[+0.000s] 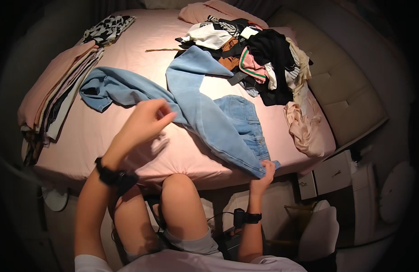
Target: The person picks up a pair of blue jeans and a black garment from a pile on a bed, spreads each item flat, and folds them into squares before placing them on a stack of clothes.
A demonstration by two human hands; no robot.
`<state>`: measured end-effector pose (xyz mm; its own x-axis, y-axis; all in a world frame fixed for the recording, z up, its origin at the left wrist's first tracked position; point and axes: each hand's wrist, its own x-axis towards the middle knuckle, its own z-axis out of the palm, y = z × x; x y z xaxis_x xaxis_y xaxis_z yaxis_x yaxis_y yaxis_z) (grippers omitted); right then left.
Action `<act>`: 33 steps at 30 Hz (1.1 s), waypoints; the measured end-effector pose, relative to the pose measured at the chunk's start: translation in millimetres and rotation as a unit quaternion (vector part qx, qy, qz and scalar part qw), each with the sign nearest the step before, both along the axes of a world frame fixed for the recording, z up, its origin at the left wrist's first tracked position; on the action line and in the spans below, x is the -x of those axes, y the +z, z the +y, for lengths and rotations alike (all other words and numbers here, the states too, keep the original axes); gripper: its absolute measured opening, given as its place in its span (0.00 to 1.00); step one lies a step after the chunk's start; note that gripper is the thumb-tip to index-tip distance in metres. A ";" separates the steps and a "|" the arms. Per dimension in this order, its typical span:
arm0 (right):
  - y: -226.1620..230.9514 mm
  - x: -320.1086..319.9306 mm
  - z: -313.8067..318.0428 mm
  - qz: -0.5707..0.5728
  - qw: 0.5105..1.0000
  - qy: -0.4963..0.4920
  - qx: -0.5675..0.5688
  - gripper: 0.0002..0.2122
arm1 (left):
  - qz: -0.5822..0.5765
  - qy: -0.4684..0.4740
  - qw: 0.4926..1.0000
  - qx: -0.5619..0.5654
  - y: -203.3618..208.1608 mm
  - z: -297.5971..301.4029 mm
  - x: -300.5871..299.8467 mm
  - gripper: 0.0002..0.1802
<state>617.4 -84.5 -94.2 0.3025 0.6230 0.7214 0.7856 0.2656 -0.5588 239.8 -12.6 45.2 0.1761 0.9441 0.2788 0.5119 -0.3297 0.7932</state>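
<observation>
At the near edge of the bed, the right hand pinched the waist corner of the light blue jeans while the left hand gripped a leg, the jeans spread unfolded mid-bed, a folded stack at the left edge, an unsorted clothes pile toward the far right corner.

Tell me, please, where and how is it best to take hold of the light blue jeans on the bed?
Probably at the waistband of the light blue jeans, coming from the bed's near edge. The right hand already pinches that corner, and the left hand grips mid-leg; the legs trail away across the sheet.
</observation>
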 end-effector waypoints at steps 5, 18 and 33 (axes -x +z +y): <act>-7.3 5.6 7.9 -0.031 0.997 -0.050 -0.041 0.10 | 0.218 0.133 0.964 -0.076 -18.7 78.5 -82.0 0.22; -16.0 1.8 15.1 -0.036 0.993 -0.087 -0.071 0.11 | 0.261 0.281 0.918 -0.105 9.6 51.3 -42.2 0.17; -13.4 -14.5 21.4 -0.099 0.994 -0.035 -0.040 0.02 | 0.217 0.476 0.852 0.003 -56.0 -171.8 70.5 0.19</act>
